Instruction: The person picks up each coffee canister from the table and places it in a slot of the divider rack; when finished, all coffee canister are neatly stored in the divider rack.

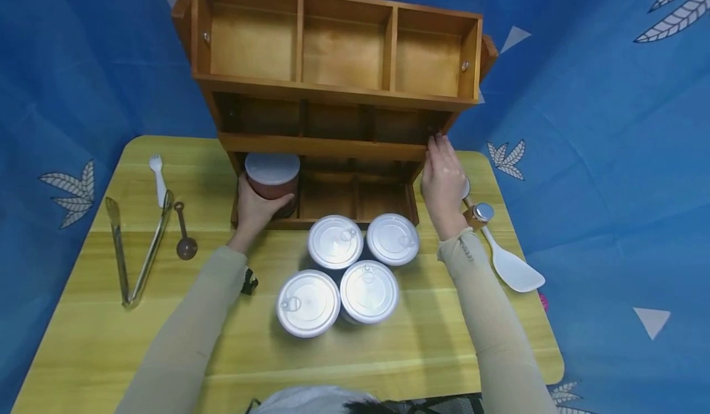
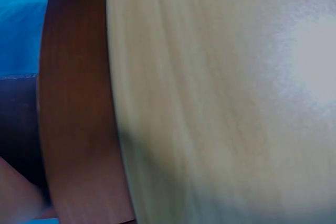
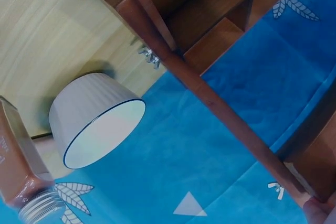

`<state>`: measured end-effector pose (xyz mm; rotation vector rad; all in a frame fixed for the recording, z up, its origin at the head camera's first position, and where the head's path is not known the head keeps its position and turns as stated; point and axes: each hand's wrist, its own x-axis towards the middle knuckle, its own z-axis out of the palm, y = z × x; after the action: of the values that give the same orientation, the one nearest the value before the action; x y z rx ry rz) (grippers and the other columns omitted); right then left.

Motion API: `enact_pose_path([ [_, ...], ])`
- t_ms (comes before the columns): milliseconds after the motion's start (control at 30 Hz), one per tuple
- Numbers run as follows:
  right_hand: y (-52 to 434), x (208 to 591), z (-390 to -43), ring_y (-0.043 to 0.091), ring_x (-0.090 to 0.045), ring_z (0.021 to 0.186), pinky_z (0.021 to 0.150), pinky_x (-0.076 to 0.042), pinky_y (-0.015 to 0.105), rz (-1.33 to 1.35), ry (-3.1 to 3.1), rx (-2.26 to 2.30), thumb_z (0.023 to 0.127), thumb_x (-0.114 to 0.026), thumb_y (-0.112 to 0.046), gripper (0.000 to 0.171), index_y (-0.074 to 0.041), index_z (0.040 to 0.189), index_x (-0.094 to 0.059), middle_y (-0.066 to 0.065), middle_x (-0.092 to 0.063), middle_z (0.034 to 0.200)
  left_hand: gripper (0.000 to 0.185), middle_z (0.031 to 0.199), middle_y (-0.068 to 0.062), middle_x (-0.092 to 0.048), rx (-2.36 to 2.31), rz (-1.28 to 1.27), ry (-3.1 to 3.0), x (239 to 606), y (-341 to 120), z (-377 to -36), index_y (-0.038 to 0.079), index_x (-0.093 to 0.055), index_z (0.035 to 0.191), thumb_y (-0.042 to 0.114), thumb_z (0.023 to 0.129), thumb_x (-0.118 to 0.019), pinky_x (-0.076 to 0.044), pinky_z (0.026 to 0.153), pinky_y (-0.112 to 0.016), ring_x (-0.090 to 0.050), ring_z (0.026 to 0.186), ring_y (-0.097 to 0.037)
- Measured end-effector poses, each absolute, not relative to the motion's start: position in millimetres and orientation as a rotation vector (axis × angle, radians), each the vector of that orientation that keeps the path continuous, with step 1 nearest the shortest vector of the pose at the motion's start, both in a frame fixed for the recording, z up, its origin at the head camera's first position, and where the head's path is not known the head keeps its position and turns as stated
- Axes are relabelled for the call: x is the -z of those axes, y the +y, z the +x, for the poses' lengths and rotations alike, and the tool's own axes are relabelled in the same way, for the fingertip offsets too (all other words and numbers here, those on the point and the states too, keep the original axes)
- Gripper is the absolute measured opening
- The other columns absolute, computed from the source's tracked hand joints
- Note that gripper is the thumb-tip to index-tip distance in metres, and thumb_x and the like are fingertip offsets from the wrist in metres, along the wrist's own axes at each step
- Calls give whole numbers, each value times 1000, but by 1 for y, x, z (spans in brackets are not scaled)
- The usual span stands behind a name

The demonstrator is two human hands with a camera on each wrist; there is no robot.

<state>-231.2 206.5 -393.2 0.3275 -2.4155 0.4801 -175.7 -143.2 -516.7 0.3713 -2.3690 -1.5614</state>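
Note:
A three-tier wooden rack [image 1: 333, 93] stands at the back of the yellow table [image 1: 388, 352]. My left hand [image 1: 254, 207] grips a reddish-brown jar with a white lid [image 1: 272, 175] at the rack's bottom-left compartment. My right hand [image 1: 442, 177] lies against the rack's right side, fingers straight and pointing up. Several silver cans with pull-tab lids [image 1: 338, 272] stand clustered between my forearms. The left wrist view is blurred and shows only pale table wood [image 2: 220, 98] beside a red-brown surface [image 2: 79, 108]. The right wrist view shows the rack's frame [image 3: 173, 51].
Metal tongs [image 1: 135, 247], a white fork [image 1: 158, 177] and a brown spoon [image 1: 184, 232] lie on the table's left. On the right are a white rice paddle [image 1: 513, 266], a capped bottle [image 1: 481, 212] [image 3: 21, 177] and a white cup [image 3: 97, 119]. Blue cloth [image 1: 610, 155] surrounds the table.

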Motion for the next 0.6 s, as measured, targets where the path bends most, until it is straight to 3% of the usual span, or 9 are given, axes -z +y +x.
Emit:
enact_pose_path([
  [600,206,393,-232,31,-55,132,111,-46,44,307,-2419,-505,103,-49,-13,33,0,130,-62,17,-60,137,117,152,-26,-35,1541,465,-2513,517,-143,-167,3,-12,154,30,70,-88,-34,117,-56,-37,142,-40],
])
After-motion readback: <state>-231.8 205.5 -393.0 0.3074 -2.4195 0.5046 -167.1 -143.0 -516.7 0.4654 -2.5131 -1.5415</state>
